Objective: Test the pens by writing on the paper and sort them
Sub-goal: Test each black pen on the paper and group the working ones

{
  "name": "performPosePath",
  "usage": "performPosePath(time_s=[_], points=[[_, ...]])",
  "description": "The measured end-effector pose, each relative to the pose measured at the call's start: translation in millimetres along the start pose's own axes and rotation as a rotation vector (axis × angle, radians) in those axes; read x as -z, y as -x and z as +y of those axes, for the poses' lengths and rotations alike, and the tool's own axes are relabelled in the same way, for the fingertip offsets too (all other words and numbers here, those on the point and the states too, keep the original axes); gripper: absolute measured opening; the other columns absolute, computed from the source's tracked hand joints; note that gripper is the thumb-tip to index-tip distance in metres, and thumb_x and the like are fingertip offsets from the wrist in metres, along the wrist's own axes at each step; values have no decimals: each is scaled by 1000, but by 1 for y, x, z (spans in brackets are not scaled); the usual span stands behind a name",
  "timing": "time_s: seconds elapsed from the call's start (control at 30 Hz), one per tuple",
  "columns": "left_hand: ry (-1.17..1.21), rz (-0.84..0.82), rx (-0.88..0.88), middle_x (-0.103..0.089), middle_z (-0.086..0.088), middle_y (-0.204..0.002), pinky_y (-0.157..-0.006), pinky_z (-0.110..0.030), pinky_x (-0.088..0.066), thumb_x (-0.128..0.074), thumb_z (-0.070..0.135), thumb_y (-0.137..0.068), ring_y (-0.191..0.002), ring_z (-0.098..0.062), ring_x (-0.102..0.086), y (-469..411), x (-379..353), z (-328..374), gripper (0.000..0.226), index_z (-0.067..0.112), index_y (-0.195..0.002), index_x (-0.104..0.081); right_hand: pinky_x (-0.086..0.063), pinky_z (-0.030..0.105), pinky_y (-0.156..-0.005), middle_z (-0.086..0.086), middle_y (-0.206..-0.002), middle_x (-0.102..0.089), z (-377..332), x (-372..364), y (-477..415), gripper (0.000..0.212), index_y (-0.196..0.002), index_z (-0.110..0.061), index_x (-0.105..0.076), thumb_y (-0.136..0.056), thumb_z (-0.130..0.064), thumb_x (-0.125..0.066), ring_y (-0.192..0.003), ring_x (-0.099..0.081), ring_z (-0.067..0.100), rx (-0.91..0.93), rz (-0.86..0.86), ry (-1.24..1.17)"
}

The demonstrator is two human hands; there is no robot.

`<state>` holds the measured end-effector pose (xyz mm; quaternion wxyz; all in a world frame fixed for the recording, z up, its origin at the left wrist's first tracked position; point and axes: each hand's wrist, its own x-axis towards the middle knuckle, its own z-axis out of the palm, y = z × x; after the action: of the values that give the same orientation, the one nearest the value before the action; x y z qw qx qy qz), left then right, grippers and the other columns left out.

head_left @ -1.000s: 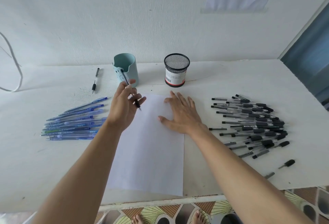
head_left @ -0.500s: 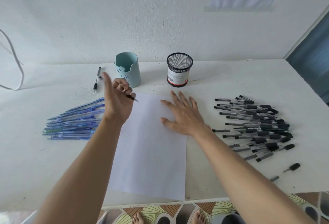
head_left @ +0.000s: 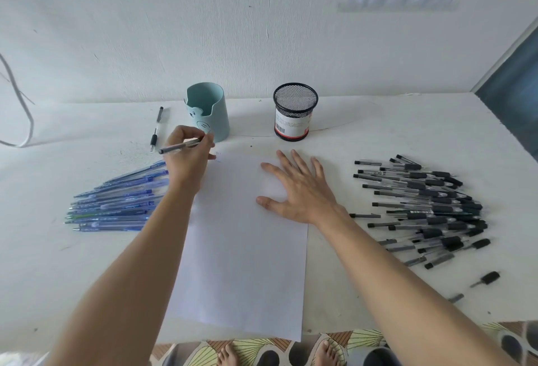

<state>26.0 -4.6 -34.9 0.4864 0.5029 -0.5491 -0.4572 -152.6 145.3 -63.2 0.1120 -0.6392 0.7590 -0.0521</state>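
with the paper point(head_left: 247, 263) held flat by the spread right grip point(head_left: 300, 191), a pen point(head_left: 180, 147) is pinched in the left grip point(head_left: 189, 160) at its top corner, and a test stroke is judged to be needed next.

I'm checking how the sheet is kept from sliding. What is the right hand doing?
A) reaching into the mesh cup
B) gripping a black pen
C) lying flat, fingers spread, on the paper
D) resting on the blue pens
C: the right hand lies flat on the paper with fingers spread, while the left hand grips the pen.
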Motion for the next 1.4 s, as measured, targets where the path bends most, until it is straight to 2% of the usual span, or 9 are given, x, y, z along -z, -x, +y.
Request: performPosePath(time_s=[0.13, 0.23, 0.3, 0.4, 0.5, 0.6, 0.67, 1.1, 1.4], points=[[-192, -61, -67, -68, -5, -76, -50, -25, -54, -72, 10, -86, -62, -20, -68, -11, 19, -3, 16, 17, -77, -60, 3, 55, -120, -6, -168, -1, 0, -1, 0, 89, -152, -49, -16, -72, -88, -16, -154, 6, 19, 0, 20, -2], [-286, -85, -68, -72, -8, -75, -47, -25, -52, -71, 11, -83, -50, -14, -65, -19, 30, -2, 13, 13, -74, -61, 3, 55, -120, -6, -168, -2, 0, -2, 0, 90, -152, -49, -16, -72, -88, -17, -154, 4, 20, -1, 30, -3], [-268, -93, -71, -69, -11, -67, -39, -22, -43, -67, 5, -81, -47, -12, -64, -17, 25, 1, 18, 10, -68, -56, 2, 55, -120, -7, -168, -2, 0, -1, -1, 89, -151, -50, -17, -71, -88, -17, -154, 4, 20, -3, 32, -3], [-190, -71, -17, -50, -3, -44, -40, -25, -31, -57, -3, -68, -38, -23, -51, -12, 12, 0, 28, 17, -53, -42, 2, 55, -120, -7, -168, -3, 0, -1, 0, 87, -150, -50, -18, -71, -88, -18, -154, 4, 20, -3, 32, -9], [-203, -64, -9, -33, -6, -49, -41, -41, -29, -52, 4, -56, -52, -21, -34, -10, 5, -9, 19, 11, -53, -35, 1, 55, -120, -6, -167, -3, -1, 0, 0, 87, -150, -50, -18, -72, -88, -17, -154, 3, 21, -3, 32, 3], [-317, -61, -56, -29, -6, -58, -45, -31, -18, -53, 4, -59, -60, -20, -24, -10, 3, -12, 22, 5, -62, -31, 2, 55, -120, -6, -167, -3, -1, 0, 0, 87, -150, -50, -17, -72, -88, -17, -154, 3, 21, -6, 28, 1], [-330, -57, -77, -27, -4, -60, -45, -31, -14, -52, 1, -62, -62, -20, -21, -10, 4, -12, 23, 5, -62, -29, 1, 55, -120, -7, -167, -2, -1, -1, 0, 87, -150, -50, -17, -73, -88, -17, -154, 3, 21, -5, 27, 5], [-426, -61, -130, -19, -3, -60, -53, -36, -15, -44, -1, -64, -66, -22, -17, -10, 1, -17, 29, 20, -55, -25, 2, 56, -120, -7, -167, -4, 0, 0, 1, 88, -150, -50, -19, -71, -88, -18, -154, 3, 21, 0, 34, -13], [-418, -88, -128, -21, -5, -62, -52, -34, -15, -45, -3, -64, -64, -20, -18, -9, 1, -16, 28, 13, -59, -23, 2, 56, -120, -6, -167, -4, -1, 0, 0, 88, -150, -50, -19, -71, -88, -18, -154, 2, 21, -2, 40, -15]])
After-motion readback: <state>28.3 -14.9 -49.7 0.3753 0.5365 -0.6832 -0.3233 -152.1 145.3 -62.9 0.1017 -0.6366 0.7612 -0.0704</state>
